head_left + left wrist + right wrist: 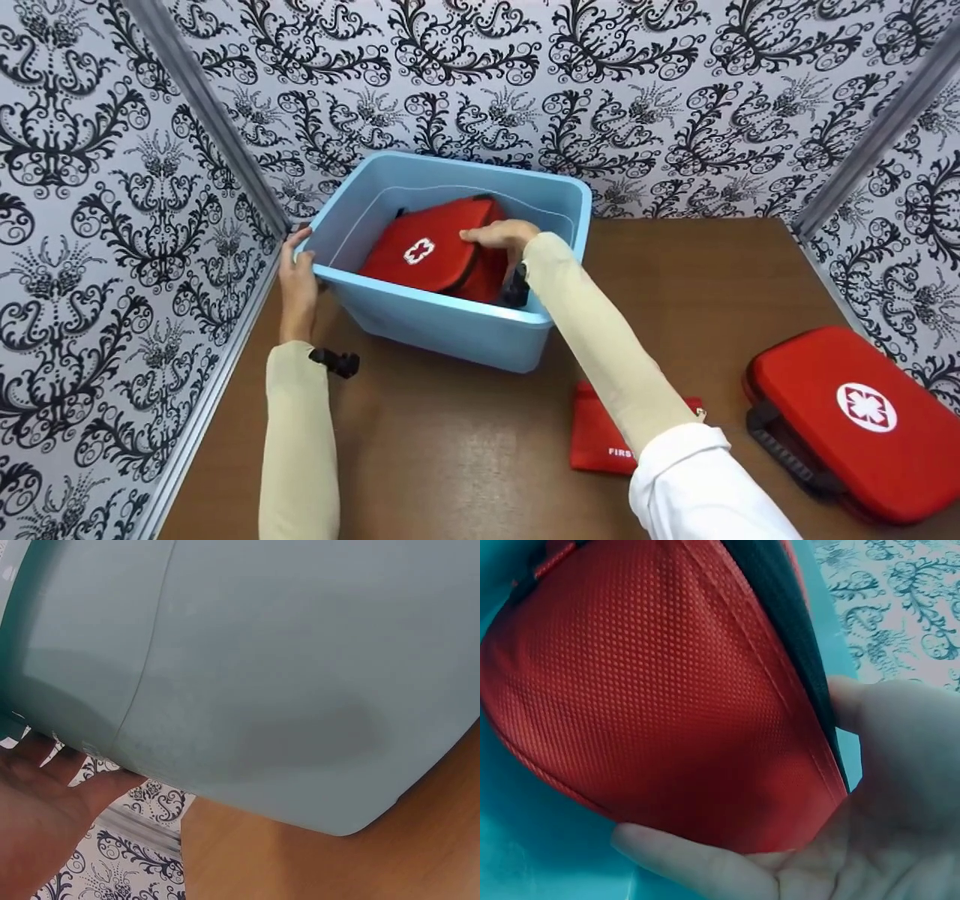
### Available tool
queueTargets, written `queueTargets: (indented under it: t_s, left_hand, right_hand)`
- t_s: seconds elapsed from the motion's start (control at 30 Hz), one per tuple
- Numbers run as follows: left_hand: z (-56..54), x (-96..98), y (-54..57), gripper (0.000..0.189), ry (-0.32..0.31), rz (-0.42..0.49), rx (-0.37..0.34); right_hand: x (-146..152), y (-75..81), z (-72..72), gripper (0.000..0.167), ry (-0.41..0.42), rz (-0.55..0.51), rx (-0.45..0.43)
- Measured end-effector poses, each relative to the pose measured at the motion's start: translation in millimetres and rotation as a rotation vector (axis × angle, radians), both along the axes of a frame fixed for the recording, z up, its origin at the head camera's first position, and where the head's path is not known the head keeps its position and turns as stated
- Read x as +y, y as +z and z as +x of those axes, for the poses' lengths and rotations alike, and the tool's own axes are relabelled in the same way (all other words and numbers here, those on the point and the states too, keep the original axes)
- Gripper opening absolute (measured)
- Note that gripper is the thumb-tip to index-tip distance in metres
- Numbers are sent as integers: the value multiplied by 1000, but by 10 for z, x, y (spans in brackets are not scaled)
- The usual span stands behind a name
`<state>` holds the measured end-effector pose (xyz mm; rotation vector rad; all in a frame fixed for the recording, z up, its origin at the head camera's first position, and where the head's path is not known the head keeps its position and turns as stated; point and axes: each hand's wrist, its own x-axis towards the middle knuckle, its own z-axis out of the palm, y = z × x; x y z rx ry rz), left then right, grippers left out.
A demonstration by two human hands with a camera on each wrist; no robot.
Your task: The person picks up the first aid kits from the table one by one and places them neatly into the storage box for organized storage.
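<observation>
Inside a light blue plastic bin (435, 334) lies a red fabric first-aid bag (409, 232), tilted, with a white cross emblem on its top. My right hand (504, 237) reaches over the bin's right side and grips the bag's right end. In the right wrist view, the thumb is at the dark zip edge and a finger (705, 862) runs under the bag's mesh-textured red end (652, 682). My left hand (298, 281) holds the bin's rim at its left front corner; in the left wrist view, its fingers meet the edge of the pale bin wall (285, 675).
A red hard-shell first-aid case (862, 431) with a black handle lies at the right. Beneath my right forearm is a flat red pouch (596, 431) marked "FIRST", partly hidden. Patterned walls (487, 90) enclose the brown wooden table (450, 450) at the back and sides.
</observation>
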<state>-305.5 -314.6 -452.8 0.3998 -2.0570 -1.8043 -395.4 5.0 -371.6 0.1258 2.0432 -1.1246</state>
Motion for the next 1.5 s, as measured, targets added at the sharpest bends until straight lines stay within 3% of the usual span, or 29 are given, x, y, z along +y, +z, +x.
queueTargets:
  t_s: [0.2,0.53,0.63,0.8,0.93,1.0,1.13,1.3,1.5]
  left_hand:
    - [8,29,17,52,-3,-13,18]
    - [-1,25,23,51,3,6,62]
    - [-15,23,36,51,0,3,72]
    - [-27,24,53,51,4,-10,84]
    - [-13,21,27,52,1,3,65]
    - [7,20,9,52,-1,3,68]
    - [22,18,-2,51,0,-8,84]
    - [8,12,3,52,4,-20,80]
    - [8,-11,-17,51,9,-29,60]
  right_hand:
    - [1,-29,39,71,-82,-38,-9]
    - [-38,-121,74,51,-77,-43,44]
    - [-21,-149,74,35,-25,2,111]
    - [9,-182,57,24,154,179,235]
    - [13,-160,86,28,164,224,202]
    - [4,-125,116,42,123,175,146]
    - [-38,-95,105,66,43,-18,67]
    - [-65,-126,-7,60,-6,-190,46]
    - [0,-49,-45,49,-63,-329,92]
